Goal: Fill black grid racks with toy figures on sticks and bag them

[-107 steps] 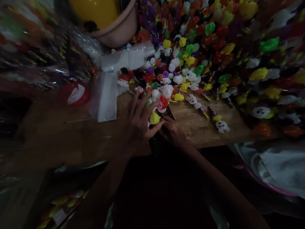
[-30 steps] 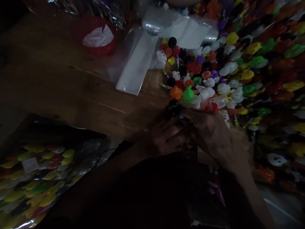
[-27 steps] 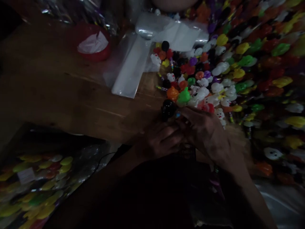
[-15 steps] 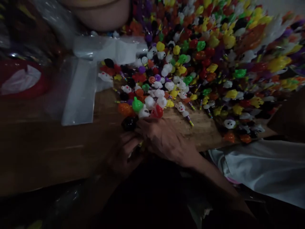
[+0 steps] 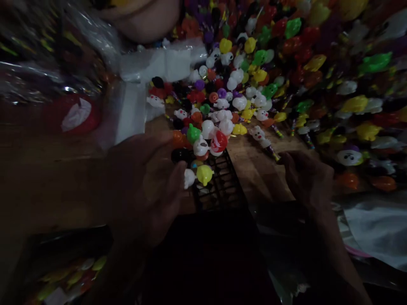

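We see the left hand (image 5: 148,182) just left of the black rack (image 5: 229,186), thumb and fingers spread wide apart, with no toy visible in its grasp. Its thumb is right by a white toy (image 5: 189,178), but we cannot tell whether they touch. Beside that, a yellow toy (image 5: 204,174) sits over the left part of the rack.

The right hand (image 5: 307,180) is right of the rack, fingers curled in and fingertips at the tube end of an animal toy (image 5: 257,132). We cannot tell whether they have hold of it. That toy lies on the table (image 5: 251,178), right of the rack.

At the rack's far end we find a black toy (image 5: 179,155), a green toy (image 5: 193,133) and a red toy (image 5: 219,142) bunched together. Past them, and off to the rack's right, spreads a crowd of toys (image 5: 292,44).

Left of the rack and farther back are clear bags (image 5: 130,112), then a red bowl (image 5: 90,120) with white paper (image 5: 76,114) in it. Well beyond the rack we see a pinkish tub (image 5: 149,23).
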The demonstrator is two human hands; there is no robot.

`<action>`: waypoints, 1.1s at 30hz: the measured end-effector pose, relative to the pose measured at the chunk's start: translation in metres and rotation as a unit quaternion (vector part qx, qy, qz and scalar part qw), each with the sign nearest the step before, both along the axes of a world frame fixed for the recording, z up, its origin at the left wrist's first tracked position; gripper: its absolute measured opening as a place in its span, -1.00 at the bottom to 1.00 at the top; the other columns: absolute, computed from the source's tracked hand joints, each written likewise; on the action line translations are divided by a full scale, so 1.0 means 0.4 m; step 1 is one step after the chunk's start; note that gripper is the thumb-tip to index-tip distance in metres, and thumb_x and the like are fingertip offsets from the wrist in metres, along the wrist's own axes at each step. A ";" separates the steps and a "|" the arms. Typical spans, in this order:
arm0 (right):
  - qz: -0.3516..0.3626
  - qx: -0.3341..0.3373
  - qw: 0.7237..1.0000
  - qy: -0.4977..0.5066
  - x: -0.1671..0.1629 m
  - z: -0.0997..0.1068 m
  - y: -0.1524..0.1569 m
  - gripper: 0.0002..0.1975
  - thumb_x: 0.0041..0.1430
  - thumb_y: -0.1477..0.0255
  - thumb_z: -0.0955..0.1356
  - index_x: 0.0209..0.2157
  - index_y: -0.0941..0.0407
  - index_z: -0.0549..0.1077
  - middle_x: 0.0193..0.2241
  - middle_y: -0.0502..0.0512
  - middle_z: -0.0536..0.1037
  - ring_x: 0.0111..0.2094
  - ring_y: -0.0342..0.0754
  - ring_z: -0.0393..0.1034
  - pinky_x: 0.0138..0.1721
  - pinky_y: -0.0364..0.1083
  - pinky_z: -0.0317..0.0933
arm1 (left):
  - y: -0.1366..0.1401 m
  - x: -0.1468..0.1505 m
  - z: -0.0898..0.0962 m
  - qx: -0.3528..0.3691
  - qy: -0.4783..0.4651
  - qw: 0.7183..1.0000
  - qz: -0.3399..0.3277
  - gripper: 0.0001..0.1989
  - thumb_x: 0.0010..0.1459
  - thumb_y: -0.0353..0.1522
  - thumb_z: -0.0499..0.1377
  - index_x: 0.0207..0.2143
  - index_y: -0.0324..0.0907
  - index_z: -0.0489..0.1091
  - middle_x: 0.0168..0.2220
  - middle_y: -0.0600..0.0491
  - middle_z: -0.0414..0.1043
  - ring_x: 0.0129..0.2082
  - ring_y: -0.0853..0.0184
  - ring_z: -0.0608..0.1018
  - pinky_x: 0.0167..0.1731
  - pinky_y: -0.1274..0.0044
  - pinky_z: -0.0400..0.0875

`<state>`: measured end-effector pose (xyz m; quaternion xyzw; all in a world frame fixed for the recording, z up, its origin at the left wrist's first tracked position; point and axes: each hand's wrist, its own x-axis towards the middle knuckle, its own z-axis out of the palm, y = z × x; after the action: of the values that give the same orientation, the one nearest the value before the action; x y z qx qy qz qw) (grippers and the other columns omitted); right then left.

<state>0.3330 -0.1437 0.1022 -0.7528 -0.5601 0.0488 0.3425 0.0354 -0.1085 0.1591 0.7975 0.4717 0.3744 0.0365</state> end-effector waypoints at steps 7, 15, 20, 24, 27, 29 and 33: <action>-0.081 -0.037 0.995 -0.042 0.065 -0.131 0.001 -0.63 0.27 0.14 0.28 -0.19 0.11 0.57 -0.31 0.23 0.60 -0.41 0.02 0.43 -0.36 -0.03 0.24 | 0.041 0.105 -0.023 -0.005 0.186 0.980 -0.073 -0.39 0.36 -0.15 0.08 0.33 -0.28 0.13 0.37 -0.21 0.18 0.42 -0.07 0.15 0.32 0.08 0.15; -0.021 -0.071 0.992 -0.098 0.061 -0.142 0.011 -0.59 0.40 0.18 0.20 -0.16 0.09 0.59 -0.30 0.14 0.53 -0.46 -0.12 0.35 -0.47 -0.12 0.03 | 0.055 0.102 -0.106 0.030 0.194 0.980 -0.029 -0.30 0.33 -0.20 0.12 0.43 -0.17 -0.02 0.37 -0.15 0.19 0.39 -0.08 0.21 0.31 0.06 0.13; 0.016 -0.092 0.990 -0.106 0.035 -0.141 0.033 -0.61 0.43 0.24 0.18 -0.17 0.09 0.59 -0.28 0.14 0.54 -0.45 -0.16 0.37 -0.46 -0.15 0.04 | 0.127 0.090 -0.077 0.055 0.155 0.981 -0.106 -0.21 0.26 0.03 0.09 0.45 0.11 -0.08 0.40 0.03 0.15 0.34 -0.11 0.30 0.27 0.04 0.22; 0.047 -0.103 0.985 -0.128 0.032 -0.114 0.053 -0.67 0.40 0.29 0.22 -0.15 0.10 0.58 -0.22 0.17 0.56 -0.40 -0.11 0.41 -0.46 -0.14 0.07 | 0.177 0.143 -0.057 0.015 0.133 0.985 -0.105 -0.37 0.34 -0.05 -0.04 0.39 -0.03 0.10 0.37 -0.12 0.20 0.34 -0.21 0.28 0.22 -0.10 0.20; 0.046 -0.069 0.986 -0.142 0.080 -0.071 0.064 -0.69 0.38 0.31 0.23 -0.22 0.10 0.59 -0.24 0.19 0.58 -0.37 -0.07 0.41 -0.43 -0.13 0.11 | 0.190 0.172 -0.073 -0.025 0.161 0.981 -0.104 -0.44 0.37 -0.17 -0.05 0.35 -0.17 0.14 0.27 -0.25 0.34 0.19 -0.15 0.47 0.07 0.01 0.41; -0.021 -0.051 0.984 -0.168 0.128 -0.033 0.088 -0.69 0.38 0.35 0.22 -0.20 0.12 0.58 -0.24 0.20 0.58 -0.35 -0.05 0.43 -0.39 -0.12 0.14 | 0.190 0.178 -0.085 -0.035 0.167 0.980 -0.106 -0.44 0.35 -0.20 -0.01 0.34 -0.20 0.16 0.24 -0.28 0.38 0.12 -0.13 0.54 0.00 0.06 0.46; -0.132 -0.125 0.959 -0.215 0.194 0.040 0.196 -0.67 0.37 0.42 0.20 -0.19 0.18 0.58 -0.28 0.26 0.59 -0.26 0.04 0.46 -0.30 -0.07 0.14 | 0.180 0.181 -0.088 -0.029 0.157 0.981 -0.110 -0.45 0.35 -0.25 0.02 0.34 -0.20 0.16 0.28 -0.25 0.32 0.17 -0.13 0.50 0.01 0.06 0.44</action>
<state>0.4106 -0.0653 0.1182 -0.8498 -0.5051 -0.0902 0.1206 0.1078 -0.0367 0.1238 0.8922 0.3912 0.2243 0.0260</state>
